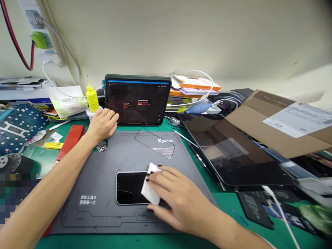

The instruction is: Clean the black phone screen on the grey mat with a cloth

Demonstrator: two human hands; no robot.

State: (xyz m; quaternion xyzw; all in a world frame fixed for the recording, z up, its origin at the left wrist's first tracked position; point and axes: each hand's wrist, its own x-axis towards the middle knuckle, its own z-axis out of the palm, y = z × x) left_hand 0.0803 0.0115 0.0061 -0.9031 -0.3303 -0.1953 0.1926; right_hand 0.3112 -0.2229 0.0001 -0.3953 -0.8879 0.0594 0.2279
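Smartphone (129, 188), long axis crosswise on a grey repair mat (85, 211), under the right hand (181, 200), half-curled on a white wipe (150, 185). Left hand (102, 126) farther off, open, empty, at a tablet (137, 100)

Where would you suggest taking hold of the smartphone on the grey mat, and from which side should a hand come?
The smartphone is probably best taken by its exposed left end, pinching both long edges, with the left hand coming from the left. It lies flat, screen up, on the grey mat, and the right hand and white wipe cover its right end.
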